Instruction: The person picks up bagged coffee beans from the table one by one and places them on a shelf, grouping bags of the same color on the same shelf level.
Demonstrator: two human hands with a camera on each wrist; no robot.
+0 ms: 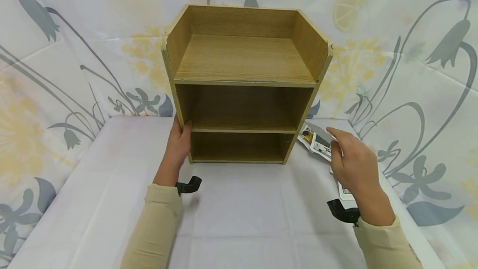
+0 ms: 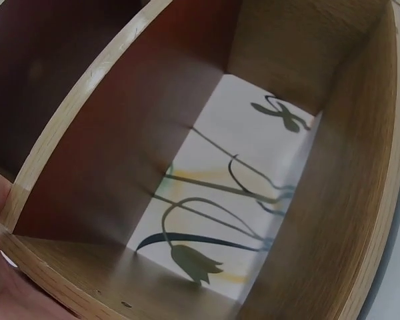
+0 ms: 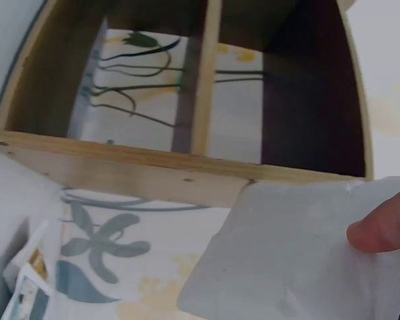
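A small wooden shelf unit [image 1: 244, 59] with an upper tray and two compartments below stands on the white-covered table. My left hand [image 1: 178, 146] grips its left side panel near the middle board, thumb at the front edge; the left wrist view shows part of the hand [image 2: 10, 283] at the wooden edge. To the right of the unit, my right hand [image 1: 354, 163] pinches a flat whitish packet [image 3: 293, 250] between thumb and fingers. In the right wrist view the packet overlaps the unit's side edge. Both lower compartments are open at the back, with patterned cloth showing through.
Several printed flat packets [image 1: 322, 147] lie on the table right of the unit, partly under my right hand. Another white-edged packet [image 1: 345, 194] lies nearer me. Floral cloth walls [image 1: 407, 107] rise at the back and both sides of the table [image 1: 239, 211].
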